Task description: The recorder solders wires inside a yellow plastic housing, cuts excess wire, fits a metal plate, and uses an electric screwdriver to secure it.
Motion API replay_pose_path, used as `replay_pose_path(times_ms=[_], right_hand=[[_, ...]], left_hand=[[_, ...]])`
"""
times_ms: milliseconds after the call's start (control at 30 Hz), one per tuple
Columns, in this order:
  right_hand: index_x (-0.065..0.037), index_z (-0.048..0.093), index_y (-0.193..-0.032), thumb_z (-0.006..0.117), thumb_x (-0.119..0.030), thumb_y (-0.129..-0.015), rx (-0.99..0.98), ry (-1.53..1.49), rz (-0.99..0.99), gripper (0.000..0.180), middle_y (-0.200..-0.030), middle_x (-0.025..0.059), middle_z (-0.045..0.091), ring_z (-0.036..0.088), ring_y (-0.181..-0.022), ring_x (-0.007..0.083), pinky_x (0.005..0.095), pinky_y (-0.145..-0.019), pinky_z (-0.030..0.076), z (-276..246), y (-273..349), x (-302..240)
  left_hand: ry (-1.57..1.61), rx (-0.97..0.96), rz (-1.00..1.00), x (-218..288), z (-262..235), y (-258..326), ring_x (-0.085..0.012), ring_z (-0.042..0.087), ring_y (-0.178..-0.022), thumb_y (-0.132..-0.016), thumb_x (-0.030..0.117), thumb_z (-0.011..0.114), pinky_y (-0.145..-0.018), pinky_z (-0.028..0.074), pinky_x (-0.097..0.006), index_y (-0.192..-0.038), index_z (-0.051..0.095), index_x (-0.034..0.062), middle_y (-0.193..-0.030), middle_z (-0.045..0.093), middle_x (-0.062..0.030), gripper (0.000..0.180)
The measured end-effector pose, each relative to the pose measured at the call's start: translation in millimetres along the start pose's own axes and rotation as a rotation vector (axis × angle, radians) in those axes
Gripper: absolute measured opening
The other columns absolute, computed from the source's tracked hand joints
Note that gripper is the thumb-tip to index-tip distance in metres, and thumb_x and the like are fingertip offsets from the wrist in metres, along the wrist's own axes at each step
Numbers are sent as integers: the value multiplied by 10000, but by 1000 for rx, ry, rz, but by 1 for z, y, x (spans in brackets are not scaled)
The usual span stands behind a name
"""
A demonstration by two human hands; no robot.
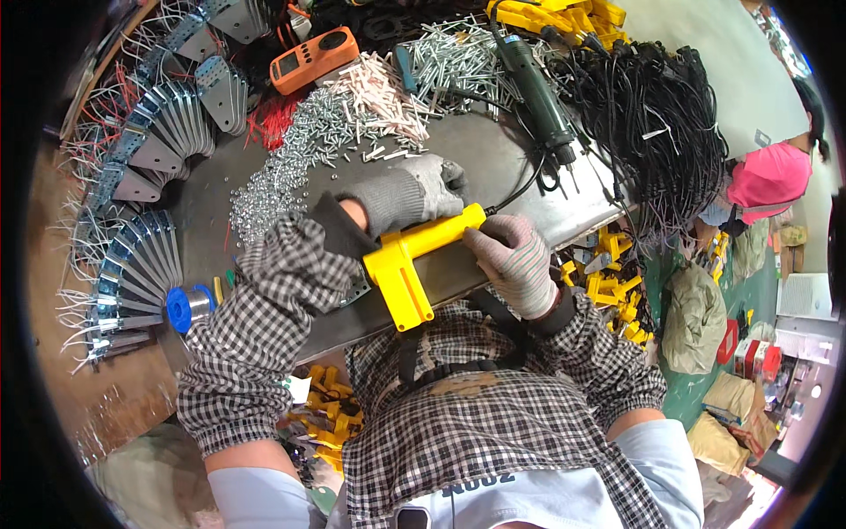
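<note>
Casing (404, 286), yellow and right-angled in shape, is located over the near edge of the grey tabletop (493, 145). A black cord (517, 197) meets its upper right end. The gloved right hand (515, 264) is clamped on the casing at that end, thumb and fingers together. The gloved left hand (423, 189) is positioned just beyond the casing, fingers curled; whether it grips anything cannot be told. Beyond the hands are an electric screwdriver (536, 93), a heap of long screws (463, 53), pale tubes (379, 88) and short screws (308, 132). An orange meter (315, 60) lies near the tubes. Fanned metal plates (176, 116) line the left side; a blue spool (180, 309) is near them. Black cables (652, 123) are bundled at right. Loose yellow parts (608, 291) lie below the tabletop's right side.
</note>
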State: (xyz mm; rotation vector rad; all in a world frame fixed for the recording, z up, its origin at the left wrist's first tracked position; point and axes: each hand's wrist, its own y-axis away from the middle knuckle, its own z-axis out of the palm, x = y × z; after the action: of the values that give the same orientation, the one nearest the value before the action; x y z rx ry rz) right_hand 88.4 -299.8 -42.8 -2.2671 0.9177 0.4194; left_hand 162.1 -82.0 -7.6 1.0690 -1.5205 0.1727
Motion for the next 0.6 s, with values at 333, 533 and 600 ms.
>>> replay_pose_path(times_ms=[333, 533, 600], right_hand=[[-118, 660, -1056, 674, -72, -712, 62, 70, -78, 348, -976, 69, 621, 604, -825, 279, 394, -716, 506, -12, 0, -3], [-109, 603, -910, 685, -82, -703, 14, 1, -35, 224, -928, 79, 591, 598, -837, 298, 394, -711, 508, -15, -29, -10], [-92, 592, -881, 702, -97, -692, -27, -9, 15, 218, -918, 94, 589, 596, -841, 303, 413, -717, 505, -22, -43, 0]], left_hand=[[-551, 196, 114, 12, 28, 45, -319, 601, -1126, -843, 349, 681, -958, 484, -406, -1301, 525, 112, -1219, 617, -133, 540], [-772, 433, 109, 7, 56, 42, -330, 631, -966, -845, 230, 681, -803, 529, -433, -1327, 507, 161, -1027, 598, -133, 517], [-687, 574, 205, 2, 54, 41, -329, 631, -949, -836, 228, 690, -797, 532, -434, -1359, 508, 176, -1018, 600, -131, 556]])
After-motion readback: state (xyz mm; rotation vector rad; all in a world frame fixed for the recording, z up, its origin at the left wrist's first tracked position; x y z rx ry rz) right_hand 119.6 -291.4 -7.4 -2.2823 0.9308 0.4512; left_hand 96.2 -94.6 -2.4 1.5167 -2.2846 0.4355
